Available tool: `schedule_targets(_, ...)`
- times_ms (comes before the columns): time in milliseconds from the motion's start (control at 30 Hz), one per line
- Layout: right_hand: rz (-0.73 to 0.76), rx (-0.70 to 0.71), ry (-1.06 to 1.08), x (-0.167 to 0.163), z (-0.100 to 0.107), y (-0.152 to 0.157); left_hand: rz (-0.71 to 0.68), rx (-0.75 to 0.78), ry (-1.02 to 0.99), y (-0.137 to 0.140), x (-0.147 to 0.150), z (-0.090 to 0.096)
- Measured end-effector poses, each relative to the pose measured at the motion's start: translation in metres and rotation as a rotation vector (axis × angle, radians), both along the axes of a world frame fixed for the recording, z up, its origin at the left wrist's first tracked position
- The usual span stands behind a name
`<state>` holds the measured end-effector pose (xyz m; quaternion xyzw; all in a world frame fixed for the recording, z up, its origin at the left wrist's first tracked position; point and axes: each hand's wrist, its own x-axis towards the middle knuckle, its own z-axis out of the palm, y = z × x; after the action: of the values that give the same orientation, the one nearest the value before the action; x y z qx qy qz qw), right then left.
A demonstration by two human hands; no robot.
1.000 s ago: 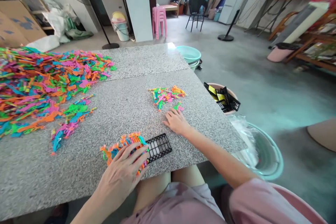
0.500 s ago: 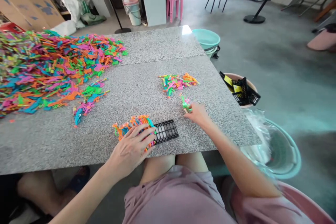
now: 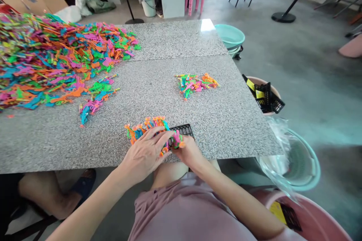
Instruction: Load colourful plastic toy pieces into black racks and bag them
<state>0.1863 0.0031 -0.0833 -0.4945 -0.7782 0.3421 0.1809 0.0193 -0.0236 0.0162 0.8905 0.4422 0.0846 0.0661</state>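
My left hand (image 3: pixel 144 154) lies with fingers outstretched across a row of colourful toy guns (image 3: pixel 137 131), whose orange tips stick out past it. The row sits on or in a black plastic lattice basket (image 3: pixel 185 129), its right end uncovered. Close beside, my right hand (image 3: pixel 190 154) pinches a pink and green toy gun (image 3: pixel 177 138) with an orange tip, over the basket; whether it is one piece or two I cannot tell. A small pile of toy guns (image 3: pixel 196 84) lies farther back on the speckled stone table (image 3: pixel 152 94).
A large heap of toy guns (image 3: pixel 70 52) covers the table's left side, with a small cluster (image 3: pixel 96 99) at its edge. Beyond the right edge stand a turquoise basin (image 3: pixel 230 34), a tub with black baskets (image 3: pixel 264 96), a green basket (image 3: pixel 307 158) and a pink tub (image 3: pixel 319 211).
My right hand has come left and nearer from beside the small pile, bringing the toy gun to the black basket. My left hand stays on the row. The view has tilted slightly downward.
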Motion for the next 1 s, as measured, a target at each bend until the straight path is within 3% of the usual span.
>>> schedule_targets(167, 0.155, 0.021, -0.065, 0.005, 0.009, 0.004, -0.008, 0.041, 0.001, 0.002, 0.007, 0.001)
schedule_targets(267, 0.216, -0.038, 0.000, 0.024, 0.012, 0.041, -0.006, 0.157, 0.009, 0.003, 0.008, -0.003)
schedule_targets(333, 0.054, 0.063, -0.078, 0.037, 0.015, 0.084, -0.014, 0.209, 0.006, 0.003, 0.007, -0.005)
schedule_targets(400, -0.102, 0.265, -0.213, 0.043, 0.019, 0.131, -0.015, 0.245, 0.005, 0.003, 0.007, -0.006)
schedule_targets(500, -0.050, 0.451, -0.414, 0.038, 0.019, 0.179, -0.018, 0.277, 0.018, 0.003, 0.005, -0.006)
schedule_targets(567, 0.021, 0.494, -0.525, 0.032, 0.015, 0.183, -0.028, 0.282, 0.032, 0.003, 0.004, -0.006)
schedule_targets(667, 0.095, 0.548, -0.627, 0.030, 0.010, 0.157, -0.036, 0.271, 0.041, 0.003, 0.003, -0.006)
schedule_targets(800, 0.108, 0.647, -0.661, 0.041, 0.025, 0.140, -0.032, 0.250, 0.035, 0.003, 0.002, -0.007)
schedule_targets(900, 0.127, 0.716, -0.699, 0.047, 0.041, 0.177, -0.022, 0.216, 0.043, 0.002, 0.000, -0.008)
schedule_targets(1000, 0.371, 0.684, -0.753, 0.045, 0.047, 0.227, -0.009, 0.181, 0.055, 0.001, 0.000, -0.007)
